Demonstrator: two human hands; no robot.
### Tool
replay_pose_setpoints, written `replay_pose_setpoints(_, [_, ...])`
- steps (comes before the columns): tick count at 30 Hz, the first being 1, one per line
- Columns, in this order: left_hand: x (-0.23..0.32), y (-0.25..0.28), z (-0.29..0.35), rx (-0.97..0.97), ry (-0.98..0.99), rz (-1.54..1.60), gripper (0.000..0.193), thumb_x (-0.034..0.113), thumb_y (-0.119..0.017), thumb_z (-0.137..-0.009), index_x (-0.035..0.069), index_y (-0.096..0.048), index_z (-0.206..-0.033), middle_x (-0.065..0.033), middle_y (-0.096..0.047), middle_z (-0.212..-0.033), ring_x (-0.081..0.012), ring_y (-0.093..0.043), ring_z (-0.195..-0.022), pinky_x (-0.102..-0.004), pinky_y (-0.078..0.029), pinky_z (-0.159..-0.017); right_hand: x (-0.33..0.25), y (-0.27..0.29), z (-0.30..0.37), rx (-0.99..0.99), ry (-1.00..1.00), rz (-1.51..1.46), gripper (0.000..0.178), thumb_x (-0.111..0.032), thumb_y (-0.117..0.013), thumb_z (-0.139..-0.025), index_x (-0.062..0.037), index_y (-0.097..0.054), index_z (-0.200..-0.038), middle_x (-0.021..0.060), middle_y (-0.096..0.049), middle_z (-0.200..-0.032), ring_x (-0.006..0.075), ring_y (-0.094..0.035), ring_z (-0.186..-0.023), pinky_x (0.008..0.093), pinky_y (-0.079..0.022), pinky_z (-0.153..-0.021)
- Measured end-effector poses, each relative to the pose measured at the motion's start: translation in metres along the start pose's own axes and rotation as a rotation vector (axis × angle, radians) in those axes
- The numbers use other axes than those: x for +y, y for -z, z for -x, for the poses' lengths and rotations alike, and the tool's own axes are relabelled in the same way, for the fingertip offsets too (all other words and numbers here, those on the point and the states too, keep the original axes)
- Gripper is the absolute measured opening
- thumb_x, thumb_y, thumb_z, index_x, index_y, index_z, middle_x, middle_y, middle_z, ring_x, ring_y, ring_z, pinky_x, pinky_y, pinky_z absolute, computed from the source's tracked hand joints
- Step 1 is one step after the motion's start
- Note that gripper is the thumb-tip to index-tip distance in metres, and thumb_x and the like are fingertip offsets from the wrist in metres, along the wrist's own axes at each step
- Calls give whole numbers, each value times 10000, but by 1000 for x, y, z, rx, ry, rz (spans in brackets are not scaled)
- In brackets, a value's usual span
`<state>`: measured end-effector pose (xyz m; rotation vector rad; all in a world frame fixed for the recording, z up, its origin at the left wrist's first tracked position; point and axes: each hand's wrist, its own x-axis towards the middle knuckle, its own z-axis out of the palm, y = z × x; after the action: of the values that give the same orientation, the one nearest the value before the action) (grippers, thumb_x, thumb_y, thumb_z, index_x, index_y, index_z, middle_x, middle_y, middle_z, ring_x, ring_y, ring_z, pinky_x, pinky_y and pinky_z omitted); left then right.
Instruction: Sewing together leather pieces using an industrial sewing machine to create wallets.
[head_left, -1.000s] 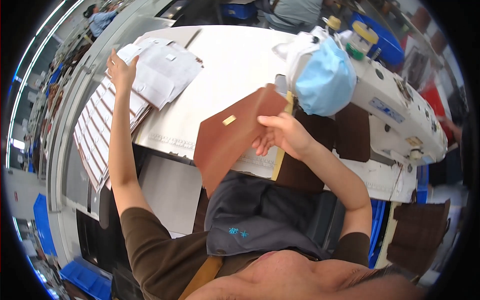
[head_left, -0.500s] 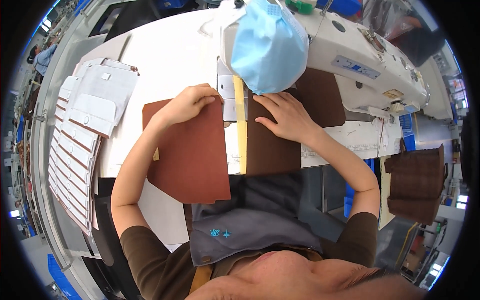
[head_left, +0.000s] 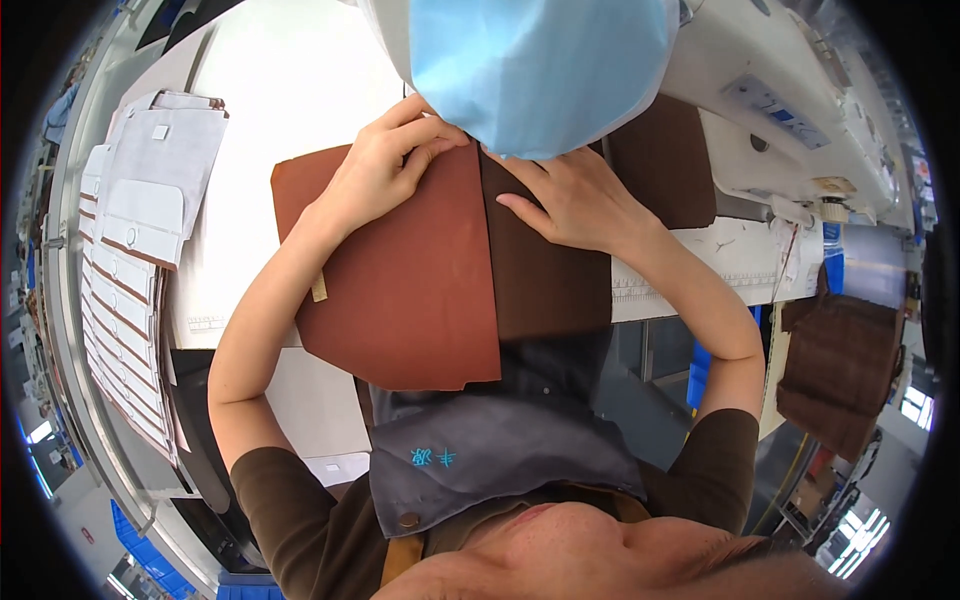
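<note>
My left hand (head_left: 385,165) pinches the upper right corner of a reddish-brown leather-like panel (head_left: 410,290), thumb and fingers closed on it. That panel's right edge lies along, and seems to overlap, a dark brown panel (head_left: 550,285). Flat on the dark panel rests my right hand (head_left: 590,205), fingers stretched and thumb apart. Its fingertips are partly hidden by a light blue face mask (head_left: 540,80) hung over the head of a white sewing machine (head_left: 780,110). The needle area is out of sight behind the mask.
A stack of pale grey and brown pieces (head_left: 125,300) lies at the left of the white table (head_left: 285,90). More dark brown material (head_left: 665,165) sits under the machine arm. Folded brown pieces (head_left: 840,360) hang at the right, beyond my right forearm.
My left hand has brought the reddish-brown panel rightward against the dark panel, covering the yellow strip between them. My right hand stays on the dark panel. The view has moved closer to the mask.
</note>
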<state>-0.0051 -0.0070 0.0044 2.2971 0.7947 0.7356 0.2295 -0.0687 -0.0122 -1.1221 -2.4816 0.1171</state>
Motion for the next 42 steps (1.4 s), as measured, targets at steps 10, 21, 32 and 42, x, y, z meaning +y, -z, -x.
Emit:
replay_pose_setpoints(10, [-6, -3, -4, 37, -204, -220, 333, -156, -514, -697, 49, -676, -904, -52, -636, -951, -235, -588, -957, -334, -532, -757, 0, 1, -5, -8, -3, 55, 477, -342, -637, -832, -64, -540, -1207, 98, -548, -1160, 251, -497, -1107, 406, -347, -990])
replay_pose_setpoints(21, [-9, -4, -4, 35, -229, -324, 352, -143, -547, -665, 73, -697, -899, -42, -644, -963, -222, -595, -958, -332, -542, -752, -2, -1, -4, 31, 15, 104, 469, -366, -632, -835, -64, -551, -1185, 89, -551, -1142, 245, -491, -1109, 400, -333, -995])
replay_pose_setpoints(32, [-13, -5, -6, 73, -303, -328, 305, -121, -571, -676, 64, -712, -874, -12, -664, -942, -205, -606, -928, -318, -548, -740, -1, -2, -5, 69, 32, 99, 446, -312, -675, -815, -48, -559, -1156, 81, -557, -1083, 245, -538, -1014, 370, -439, -917])
replay_pose_setpoints(42, [-17, -4, -11, 74, -292, -337, 367, -134, -563, -660, 84, -720, -910, -35, -655, -920, -224, -599, -916, -325, -540, -735, -1, -2, -5, 74, 22, 79, 439, -321, -685, -800, -60, -568, -1134, 78, -560, -1073, 246, -537, -1010, 370, -446, -911])
